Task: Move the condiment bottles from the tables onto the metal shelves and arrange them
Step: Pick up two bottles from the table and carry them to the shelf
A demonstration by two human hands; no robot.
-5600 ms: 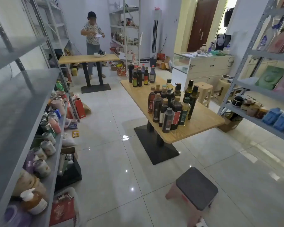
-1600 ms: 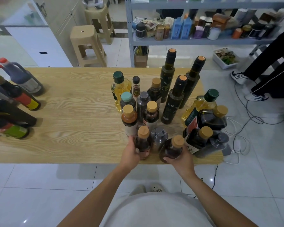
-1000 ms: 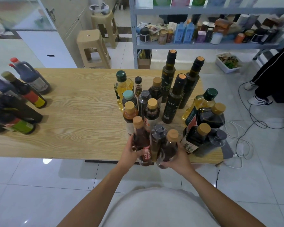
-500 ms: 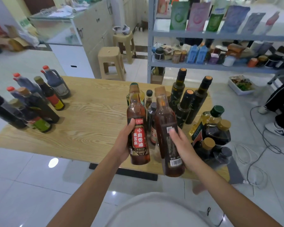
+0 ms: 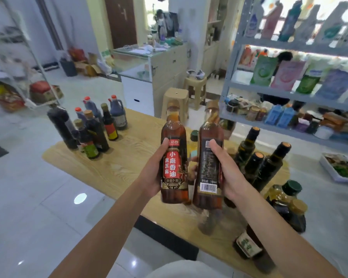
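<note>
My left hand (image 5: 154,171) grips a brown sesame oil bottle with a red label (image 5: 174,157), held upright above the wooden table (image 5: 117,165). Right beside it my right hand (image 5: 228,173) grips a second brown bottle (image 5: 209,155), its barcode side toward me. The two bottles almost touch. Several dark oil bottles (image 5: 255,163) stand on the table at the right, behind my right hand. Another cluster of dark sauce bottles (image 5: 94,129) stands at the table's far left end. A grey metal shelf (image 5: 285,95) rises behind the table at the right.
The right shelf holds coloured pouches, jars and blue cartons. Two beige plastic stools (image 5: 175,103) stand behind the table, next to a glass-topped white counter (image 5: 149,69). Another shelf frame (image 5: 28,57) with packets is at the far left. The floor is glossy white tile.
Both hands took a bottle from the near cluster and lifted them off the table. They are now higher, and the view has swung up and left.
</note>
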